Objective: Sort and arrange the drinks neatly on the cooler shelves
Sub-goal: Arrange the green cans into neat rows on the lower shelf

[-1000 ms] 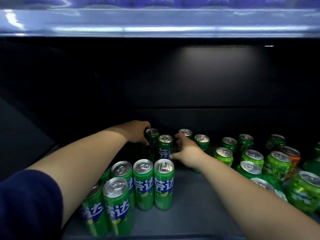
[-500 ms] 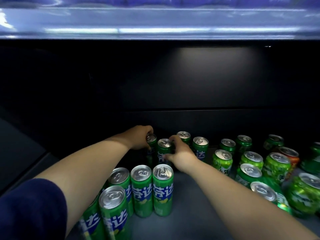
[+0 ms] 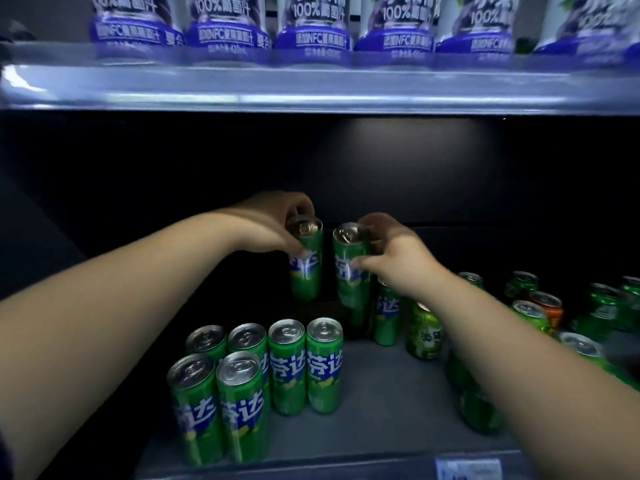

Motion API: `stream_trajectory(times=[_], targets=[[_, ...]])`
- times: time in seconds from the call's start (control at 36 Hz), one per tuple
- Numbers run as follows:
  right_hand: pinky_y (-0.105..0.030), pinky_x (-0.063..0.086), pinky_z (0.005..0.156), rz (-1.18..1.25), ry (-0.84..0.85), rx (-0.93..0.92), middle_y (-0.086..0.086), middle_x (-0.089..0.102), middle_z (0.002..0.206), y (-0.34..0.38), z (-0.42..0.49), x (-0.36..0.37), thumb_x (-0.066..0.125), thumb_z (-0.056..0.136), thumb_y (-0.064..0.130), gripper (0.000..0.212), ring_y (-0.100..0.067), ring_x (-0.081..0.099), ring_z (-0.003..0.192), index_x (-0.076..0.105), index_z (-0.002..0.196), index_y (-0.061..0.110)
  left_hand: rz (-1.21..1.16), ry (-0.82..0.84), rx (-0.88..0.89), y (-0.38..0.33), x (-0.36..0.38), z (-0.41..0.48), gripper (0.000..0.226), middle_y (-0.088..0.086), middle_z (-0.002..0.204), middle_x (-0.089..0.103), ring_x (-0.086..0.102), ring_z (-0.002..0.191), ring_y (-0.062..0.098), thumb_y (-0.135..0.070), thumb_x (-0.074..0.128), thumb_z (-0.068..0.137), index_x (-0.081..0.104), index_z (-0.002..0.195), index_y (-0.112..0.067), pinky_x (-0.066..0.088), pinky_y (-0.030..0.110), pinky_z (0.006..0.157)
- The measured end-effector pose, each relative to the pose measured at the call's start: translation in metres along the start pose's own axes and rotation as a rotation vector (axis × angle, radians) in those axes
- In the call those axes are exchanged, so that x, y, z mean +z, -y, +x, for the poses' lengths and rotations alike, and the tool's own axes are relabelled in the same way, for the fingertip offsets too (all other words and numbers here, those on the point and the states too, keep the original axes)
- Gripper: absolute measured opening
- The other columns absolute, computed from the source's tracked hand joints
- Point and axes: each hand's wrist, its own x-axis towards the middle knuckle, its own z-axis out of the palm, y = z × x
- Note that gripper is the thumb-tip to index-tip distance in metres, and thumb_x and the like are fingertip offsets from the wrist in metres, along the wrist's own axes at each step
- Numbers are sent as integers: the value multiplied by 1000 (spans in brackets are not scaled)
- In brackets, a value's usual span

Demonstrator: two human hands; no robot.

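My left hand [image 3: 273, 223] grips a tall green can [image 3: 306, 261] near its top and holds it in the air above the shelf. Beside it, my right hand [image 3: 398, 258] grips a second tall green can [image 3: 349, 271], also raised. Both cans hang upright, close together, over the dark back of the grey shelf [image 3: 381, 403]. Below them, several matching green cans [image 3: 287, 368] stand in a tight group at the front left. Another tall green can [image 3: 386, 317] stands just under my right wrist.
Shorter green cans [image 3: 424, 334] and an orange can [image 3: 547, 306] stand loosely scattered on the right, partly hidden by my right forearm. Purple-labelled juice bottles [image 3: 311, 26] line the shelf above. A price tag [image 3: 467, 467] sits on the front rail.
Both hands have lifted their green cans off the back of the shelf into the air. The view has tilted up, and the upper shelf's bottles now show.
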Motion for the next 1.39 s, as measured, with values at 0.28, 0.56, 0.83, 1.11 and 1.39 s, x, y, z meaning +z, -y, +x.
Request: stream_trajectory(times=[0.28, 0.56, 0.83, 1.11, 1.39], targets=[[-35, 60, 87, 124, 70, -74, 6, 74, 110, 53, -77, -53, 89, 70, 5, 57, -13, 73, 99, 60, 112, 30, 0, 63, 153, -47, -22, -64, 52, -9, 86, 68, 63, 75, 4, -48, 87, 54, 61, 95, -28, 50, 24, 65], [-32, 59, 88, 131, 228, 74, 3, 72, 110, 8, -132, -6, 88, 69, -4, 58, -11, 72, 101, 59, 113, 22, 274, 292, 134, -37, 49, -102, 59, -11, 87, 58, 59, 79, 11, -57, 83, 53, 50, 97, -37, 54, 39, 67], [-24, 51, 101, 96, 263, 135, 14, 68, 117, -17, -152, 49, 85, 76, 4, 57, 5, 64, 108, 57, 117, 31, 437, 330, 121, -24, 80, -116, 60, -10, 83, 59, 58, 78, 14, -63, 80, 56, 50, 97, -32, 52, 36, 70], [-34, 47, 108, 142, 232, 203, 18, 62, 130, -34, -163, 63, 84, 81, 15, 57, 1, 56, 123, 51, 118, 44, 479, 296, 66, -17, 80, -119, 60, -12, 86, 55, 56, 84, 15, -69, 77, 55, 51, 95, -33, 52, 39, 78], [-31, 51, 92, -170, 304, 273, 11, 64, 130, -50, -190, 90, 83, 79, 38, 76, -12, 61, 113, 40, 141, 39, 489, 252, 133, -20, 85, -127, 73, -12, 113, 50, 53, 106, 14, -65, 79, 63, 50, 124, -37, 49, 36, 88]])
